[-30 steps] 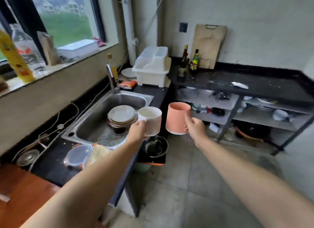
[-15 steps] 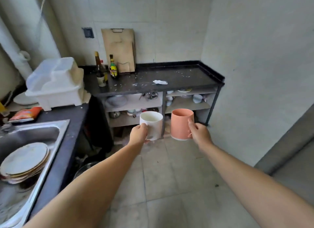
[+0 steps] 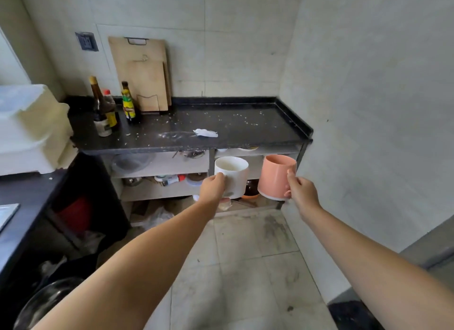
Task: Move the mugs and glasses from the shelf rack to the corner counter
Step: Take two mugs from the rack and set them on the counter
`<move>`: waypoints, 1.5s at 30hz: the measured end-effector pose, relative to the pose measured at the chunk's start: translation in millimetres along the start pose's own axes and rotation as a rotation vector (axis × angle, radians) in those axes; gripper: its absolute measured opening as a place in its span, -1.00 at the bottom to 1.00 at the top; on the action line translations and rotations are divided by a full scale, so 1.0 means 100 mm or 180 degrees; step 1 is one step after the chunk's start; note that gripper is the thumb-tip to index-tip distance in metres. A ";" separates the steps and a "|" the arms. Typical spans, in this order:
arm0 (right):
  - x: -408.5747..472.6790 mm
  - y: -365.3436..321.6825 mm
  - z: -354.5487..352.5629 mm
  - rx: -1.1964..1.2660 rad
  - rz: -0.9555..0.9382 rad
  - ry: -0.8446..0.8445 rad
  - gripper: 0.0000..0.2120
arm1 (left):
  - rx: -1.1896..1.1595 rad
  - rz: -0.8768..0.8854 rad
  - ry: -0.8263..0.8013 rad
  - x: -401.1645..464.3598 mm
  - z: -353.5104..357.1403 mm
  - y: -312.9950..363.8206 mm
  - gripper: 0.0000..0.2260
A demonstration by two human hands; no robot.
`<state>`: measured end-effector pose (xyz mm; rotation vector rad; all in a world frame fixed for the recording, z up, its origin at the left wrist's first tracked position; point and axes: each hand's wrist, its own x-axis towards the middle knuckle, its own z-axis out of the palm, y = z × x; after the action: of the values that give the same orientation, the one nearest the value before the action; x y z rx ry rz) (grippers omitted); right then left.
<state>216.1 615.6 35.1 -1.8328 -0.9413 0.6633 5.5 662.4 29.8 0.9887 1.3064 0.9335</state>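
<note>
Hands curled on white mug (image 3: 232, 176) (left (image 3: 213, 187)) and pink mug (image 3: 276, 176) (right (image 3: 302, 192)), before crumb-strewn black counter (image 3: 245, 130) with bottles (image 3: 110, 111).

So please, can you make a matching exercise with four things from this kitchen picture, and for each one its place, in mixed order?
Things:
1. white mug
2. pink mug
3. cutting board
4. white scrap

Places:
A. leaning upright against the back wall
B. held by the right hand
C. lying on the black counter
D. held by the left hand

Pairs: 1-D, 2-B, 3-A, 4-C
</note>
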 end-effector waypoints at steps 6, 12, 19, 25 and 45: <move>0.96 0.02 0.23 -0.0054 0.0088 0.0004 -0.55 | 0.0245 -0.0003 0.0077 1.04 0.32 0.21 -0.81; 2.08 -0.22 0.42 0.0027 0.0137 0.0165 -0.53 | 0.0251 0.0015 -0.0135 2.18 0.73 0.71 -0.73; 3.17 -0.28 0.42 0.0157 0.0326 0.0260 -0.57 | 0.0486 -0.0028 -0.0313 3.15 1.24 1.08 -0.73; 4.33 -0.26 0.38 0.0089 0.0284 0.0209 -0.54 | 0.0623 0.0038 -0.0319 4.02 1.87 1.33 -0.67; 7.72 -0.21 1.13 0.0068 0.0582 -0.0204 -0.48 | 0.0549 -0.0282 0.0235 6.93 2.96 1.76 -0.78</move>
<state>554.1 1316.3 -27.1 -1.9030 -0.8108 0.8457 337.4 1360.2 -20.7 1.0273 1.5005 0.8061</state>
